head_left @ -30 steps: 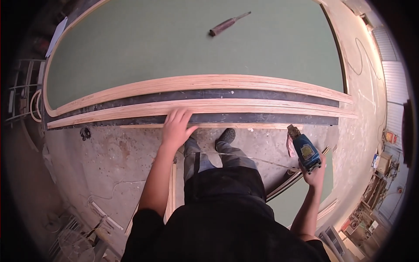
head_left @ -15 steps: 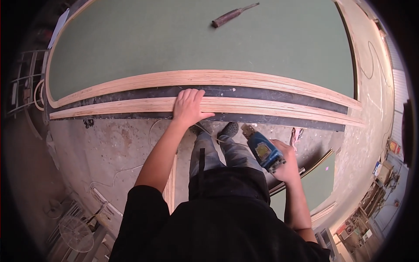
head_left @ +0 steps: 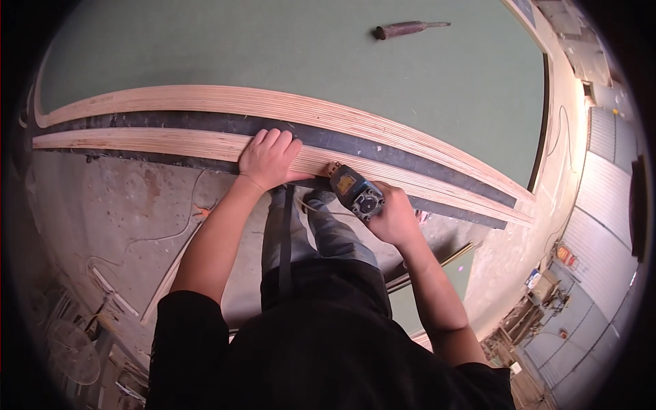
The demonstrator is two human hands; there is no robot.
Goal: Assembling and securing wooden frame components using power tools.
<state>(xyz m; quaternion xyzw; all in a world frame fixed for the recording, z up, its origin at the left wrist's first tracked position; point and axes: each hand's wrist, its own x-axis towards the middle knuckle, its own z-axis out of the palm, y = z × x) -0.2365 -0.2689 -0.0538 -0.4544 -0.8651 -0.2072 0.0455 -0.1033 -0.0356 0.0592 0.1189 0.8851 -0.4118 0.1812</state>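
Note:
My left hand (head_left: 268, 159) lies flat, palm down, on the near one of two long plywood strips (head_left: 157, 142) that lie on edge along a big green board (head_left: 273, 55). My right hand (head_left: 393, 217) grips a blue power tool (head_left: 355, 191) and holds its nose against the same strip, just right of my left hand. The far plywood strip (head_left: 225, 101) runs parallel behind it, with a dark gap between the two.
A dark hand tool (head_left: 406, 29) lies on the far part of the green board. Below the strips is a stained concrete floor (head_left: 130, 198) with a thin cable, wood offcuts and a green panel piece (head_left: 437, 280). Workshop clutter stands at the right.
My right hand has brought the blue tool up from beside my leg to the near strip. My left hand has stayed on the strip. The view has shifted closer to the board.

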